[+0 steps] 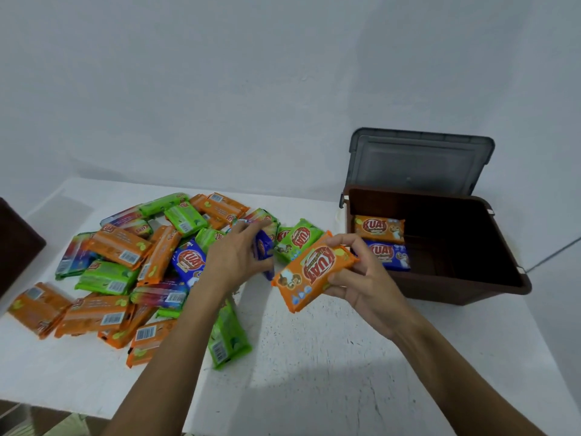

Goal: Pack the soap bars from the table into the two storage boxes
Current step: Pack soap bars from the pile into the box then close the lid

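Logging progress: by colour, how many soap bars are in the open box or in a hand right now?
Orange: 2, the boxed orange bar and the held orange bar in the right hand.
Blue: 2, the boxed blue bar and the held blue bar in the left hand.
Green: 0.
Total: 4.

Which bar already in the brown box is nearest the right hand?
The blue soap bar, just beyond the fingers of the right hand; the boxed orange soap bar lies behind it, nearer the lid.
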The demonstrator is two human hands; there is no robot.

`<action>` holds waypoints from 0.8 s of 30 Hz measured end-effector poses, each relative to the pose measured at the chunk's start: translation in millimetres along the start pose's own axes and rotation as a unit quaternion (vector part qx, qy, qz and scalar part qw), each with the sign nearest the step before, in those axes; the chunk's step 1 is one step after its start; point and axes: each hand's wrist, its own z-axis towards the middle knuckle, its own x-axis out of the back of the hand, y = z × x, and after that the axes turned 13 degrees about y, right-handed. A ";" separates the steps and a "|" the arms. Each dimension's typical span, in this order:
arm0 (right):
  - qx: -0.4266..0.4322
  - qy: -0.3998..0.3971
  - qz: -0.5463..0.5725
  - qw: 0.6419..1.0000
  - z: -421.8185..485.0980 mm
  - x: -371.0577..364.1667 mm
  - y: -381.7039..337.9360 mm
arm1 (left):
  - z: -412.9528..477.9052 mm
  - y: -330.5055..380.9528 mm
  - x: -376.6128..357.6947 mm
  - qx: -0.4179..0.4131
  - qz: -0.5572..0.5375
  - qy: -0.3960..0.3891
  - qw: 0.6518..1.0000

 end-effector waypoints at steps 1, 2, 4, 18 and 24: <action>0.006 0.014 0.006 1.000 0.5 1.6 -3.7 | 1.9 1.7 5.0 0.002 -0.029 0.020 0.999; 0.011 0.028 0.015 0.999 1.1 3.9 -7.4 | 3.6 3.8 9.0 0.007 -0.069 0.036 0.997; 0.022 0.053 0.027 0.998 2.3 10.0 -15.5 | 8.0 10.5 15.1 0.038 -0.166 0.055 0.984; -0.012 0.288 0.127 0.949 52.3 85.1 -58.6 | 17.3 78.9 -13.0 0.217 -0.550 0.075 0.803; -0.044 0.276 0.132 0.951 69.3 105.9 -53.3 | 19.8 93.4 -36.1 0.256 -0.573 0.066 0.775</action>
